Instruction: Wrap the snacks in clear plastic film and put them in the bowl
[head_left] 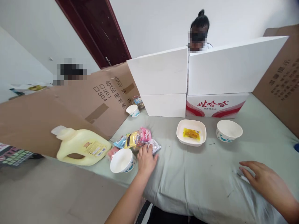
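Note:
My left hand [146, 160] reaches to a pile of small snack packets [137, 140] and its fingers rest on a clear-wrapped packet [153, 145] at the pile's near edge. A round white paper bowl [122, 161] stands just left of that hand. My right hand [263, 180] lies flat with fingers spread on the pale green cloth [198, 174] at the lower right, a small thin white object [243, 177] under its fingertips. A square white dish [191, 132] ahead holds a yellow packet [191, 133]. Another round white bowl [229, 130] sits to its right.
A pale yellow detergent jug [81, 147] lies on its side at the left. White boxes [187, 81] and a red-and-white carton [216, 105] form a wall at the back, cardboard sheets [70, 105] at both sides. A person [198, 32] sits behind the boxes. A small cup [133, 110] stands back left.

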### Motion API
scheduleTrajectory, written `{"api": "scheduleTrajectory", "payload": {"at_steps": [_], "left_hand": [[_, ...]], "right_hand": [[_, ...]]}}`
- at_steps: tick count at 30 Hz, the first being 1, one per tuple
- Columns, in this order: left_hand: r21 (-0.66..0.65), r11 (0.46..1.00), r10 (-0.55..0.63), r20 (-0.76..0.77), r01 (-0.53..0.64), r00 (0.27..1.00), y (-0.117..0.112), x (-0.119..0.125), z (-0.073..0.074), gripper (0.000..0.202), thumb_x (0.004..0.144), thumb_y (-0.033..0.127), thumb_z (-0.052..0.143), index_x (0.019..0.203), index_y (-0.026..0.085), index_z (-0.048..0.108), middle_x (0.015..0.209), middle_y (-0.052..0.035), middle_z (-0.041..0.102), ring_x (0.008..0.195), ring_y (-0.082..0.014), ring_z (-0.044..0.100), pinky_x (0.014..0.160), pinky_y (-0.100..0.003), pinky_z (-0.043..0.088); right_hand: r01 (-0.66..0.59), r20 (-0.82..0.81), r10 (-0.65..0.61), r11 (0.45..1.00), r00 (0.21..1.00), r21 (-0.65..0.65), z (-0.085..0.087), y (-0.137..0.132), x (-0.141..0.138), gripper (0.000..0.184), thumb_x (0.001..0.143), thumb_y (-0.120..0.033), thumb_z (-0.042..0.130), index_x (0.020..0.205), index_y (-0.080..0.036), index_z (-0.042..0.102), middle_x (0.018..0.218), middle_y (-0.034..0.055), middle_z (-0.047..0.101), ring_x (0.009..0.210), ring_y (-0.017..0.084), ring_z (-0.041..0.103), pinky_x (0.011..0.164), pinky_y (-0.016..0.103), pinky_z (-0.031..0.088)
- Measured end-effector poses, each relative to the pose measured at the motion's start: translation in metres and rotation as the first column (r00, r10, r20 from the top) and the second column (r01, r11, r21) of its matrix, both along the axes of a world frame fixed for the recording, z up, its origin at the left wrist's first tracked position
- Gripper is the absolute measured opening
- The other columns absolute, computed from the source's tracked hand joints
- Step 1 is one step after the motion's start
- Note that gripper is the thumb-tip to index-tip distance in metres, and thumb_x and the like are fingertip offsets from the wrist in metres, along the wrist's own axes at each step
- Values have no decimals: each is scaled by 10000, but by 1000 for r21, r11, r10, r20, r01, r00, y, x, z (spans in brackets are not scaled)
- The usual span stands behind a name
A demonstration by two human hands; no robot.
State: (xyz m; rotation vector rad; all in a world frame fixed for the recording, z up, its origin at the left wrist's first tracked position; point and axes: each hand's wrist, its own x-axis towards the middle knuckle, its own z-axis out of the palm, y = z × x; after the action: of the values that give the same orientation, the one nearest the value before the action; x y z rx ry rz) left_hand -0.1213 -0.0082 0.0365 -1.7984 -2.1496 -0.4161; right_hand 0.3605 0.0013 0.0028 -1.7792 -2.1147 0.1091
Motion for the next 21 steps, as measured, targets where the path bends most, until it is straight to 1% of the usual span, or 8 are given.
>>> {"api": "scheduleTrajectory", "payload": {"at_steps": [3, 5, 7, 9, 11, 14, 17, 21], "left_hand": [[-22, 993, -115, 12, 116, 993, 13, 2, -6, 312, 816, 153, 572, 1124, 162, 620, 1107, -138, 602, 1022, -307, 532, 864, -461, 485], [24, 961, -278, 91, 277, 956, 13, 20, -7, 288, 829, 143, 551, 1106, 163, 626, 1071, -126, 618, 1000, -285, 551, 876, -444, 497], [46, 855, -516, 188, 517, 836, 4, 50, -8, 281, 847, 160, 546, 1120, 175, 612, 1081, -106, 626, 1016, -259, 562, 896, -418, 508], [37, 674, -722, 246, 738, 647, -12, 85, -11, 296, 859, 179, 553, 1151, 205, 590, 1130, -85, 621, 1072, -244, 556, 940, -412, 499], [57, 588, -790, 254, 807, 558, -29, 116, -19, 363, 856, 178, 565, 1216, 221, 546, 1200, -93, 595, 1155, -269, 524, 991, -465, 467], [221, 595, -795, 303, 773, 526, -44, 140, -37, 448, 872, 185, 569, 1300, 193, 434, 1318, -150, 494, 1238, -284, 476, 986, -480, 478], [354, 609, -787, 379, 710, 486, -47, 140, -50, 552, 877, 230, 599, 1354, 186, 324, 1380, -188, 387, 1288, -297, 428, 988, -502, 475], [388, 633, -755, 500, 670, 423, -45, 130, -50, 706, 848, 367, 660, 1402, 186, 262, 1376, -207, 379, 1292, -328, 423, 1009, -540, 444]], "right_hand": [[69, 91, -71, 997, 993, 24, -22, -35, 6, 356, 842, -477, 424, 986, -306, 700, 1032, 122, 679, 917, 295, 621, 737, 435, 468], [137, 124, -138, 990, 983, 10, -25, -49, 3, 386, 883, -420, 363, 1019, -294, 701, 991, 98, 677, 871, 286, 615, 696, 419, 470], [162, 122, -164, 986, 979, 24, -21, -56, -6, 410, 914, -375, 327, 1024, -254, 702, 917, 96, 669, 843, 275, 607, 708, 407, 473], [141, 75, -145, 989, 987, 54, -10, -58, -22, 406, 933, -365, 327, 1026, -222, 695, 873, 96, 655, 832, 259, 609, 723, 392, 482], [78, -18, -77, 994, 997, 73, 5, -58, -46, 383, 954, -361, 331, 1070, -224, 669, 888, 82, 644, 819, 224, 621, 728, 357, 493], [-84, -108, 91, 994, 990, 71, 30, -57, -93, 334, 982, -324, 350, 1198, -253, 595, 953, 55, 629, 795, 168, 628, 712, 292, 491], [-286, -31, 288, 957, 957, 54, 46, -55, -137, 284, 958, -238, 438, 1200, -260, 585, 928, 40, 628, 779, 170, 615, 696, 291, 457], [-371, 50, 371, 929, 927, -16, 46, -49, -150, 268, 919, -169, 501, 1138, -268, 619, 883, 27, 636, 779, 177, 607, 725, 308, 404]]}}
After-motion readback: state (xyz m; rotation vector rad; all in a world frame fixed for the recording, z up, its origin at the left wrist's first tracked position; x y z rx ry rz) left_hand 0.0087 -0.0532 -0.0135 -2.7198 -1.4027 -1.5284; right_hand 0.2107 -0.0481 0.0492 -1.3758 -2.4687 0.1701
